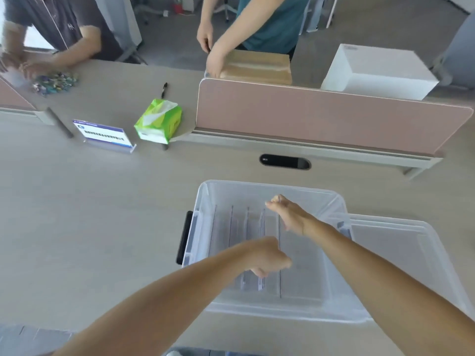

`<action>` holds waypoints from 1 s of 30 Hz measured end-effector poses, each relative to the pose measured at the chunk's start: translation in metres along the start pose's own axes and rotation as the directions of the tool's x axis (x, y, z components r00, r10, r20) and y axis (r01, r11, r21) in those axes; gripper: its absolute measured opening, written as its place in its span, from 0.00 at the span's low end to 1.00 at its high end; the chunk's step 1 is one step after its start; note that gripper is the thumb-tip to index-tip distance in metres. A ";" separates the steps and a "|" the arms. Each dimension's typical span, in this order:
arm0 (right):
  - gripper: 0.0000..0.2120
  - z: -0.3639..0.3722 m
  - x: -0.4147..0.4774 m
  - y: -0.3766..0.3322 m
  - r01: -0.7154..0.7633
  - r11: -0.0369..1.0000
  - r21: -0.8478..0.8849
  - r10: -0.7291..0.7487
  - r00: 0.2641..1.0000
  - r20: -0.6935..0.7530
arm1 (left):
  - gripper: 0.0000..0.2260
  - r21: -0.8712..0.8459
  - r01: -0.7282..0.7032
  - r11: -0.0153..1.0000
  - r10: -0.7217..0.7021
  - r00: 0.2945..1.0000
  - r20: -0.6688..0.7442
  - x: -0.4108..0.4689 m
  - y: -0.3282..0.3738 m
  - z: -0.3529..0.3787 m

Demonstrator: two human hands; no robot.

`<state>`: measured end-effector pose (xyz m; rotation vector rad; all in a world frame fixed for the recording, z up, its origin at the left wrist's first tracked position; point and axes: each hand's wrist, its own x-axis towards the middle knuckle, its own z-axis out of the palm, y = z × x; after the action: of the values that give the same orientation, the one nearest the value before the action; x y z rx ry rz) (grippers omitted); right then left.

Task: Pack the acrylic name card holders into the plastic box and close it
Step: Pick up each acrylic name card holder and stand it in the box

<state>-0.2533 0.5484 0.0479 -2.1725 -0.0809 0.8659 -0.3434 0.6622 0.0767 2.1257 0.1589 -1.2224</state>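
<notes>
Well off to the left of both hands, far across the desk (77,201): one acrylic name card holder (104,136) with a printed card, upright, not yet packed; beside it a green tissue pack (159,120) and a black pen (164,89). Nearer in, directly under both hands: the clear plastic box (203,201), open, black latch (185,237) on its left wall. Inside, a row of clear holders (239,227) on edge, packed side by side from the left wall toward the middle, edges showing as thin dark lines. Left hand (264,255) low at the near end of the row, fingers curled down onto the holders' near edges, pinching or pressing, hard to tell which. Right hand (290,214) at the far end of the same row, fingers loosely bent around the far edge of the rightmost holder; whether truly gripping, cannot tell. Likely step: seating the newest holder against the row. Best done with even pressure at both ends, sliding leftward so the sheets sit flush and upright, no scraping of acrylic faces, no fingers trapped between sheets. Free room in the box to the right of the hands. Further right, just beside the right forearm: the clear lid (411,240), leaning against the box's right side, waiting for closing.
</notes>
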 end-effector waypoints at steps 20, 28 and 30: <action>0.33 0.027 0.078 0.091 -0.117 0.986 0.116 0.110 0.992 0.066 | 0.35 0.031 0.254 0.967 -0.249 0.962 -0.110 0.074 0.019 0.058; 0.34 0.018 0.086 0.081 -0.076 0.987 0.141 0.057 0.990 0.132 | 0.36 0.012 0.278 0.961 -0.273 0.952 -0.138 0.079 0.021 0.059; 0.32 0.017 0.087 0.079 -0.069 0.984 0.165 0.045 0.989 0.143 | 0.36 0.017 0.276 0.961 -0.271 0.953 -0.137 0.080 0.022 0.058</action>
<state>-0.2138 0.5320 -0.0628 -1.9628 -0.0130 1.0189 -0.3322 0.5932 0.0040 2.2728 0.5098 -1.2432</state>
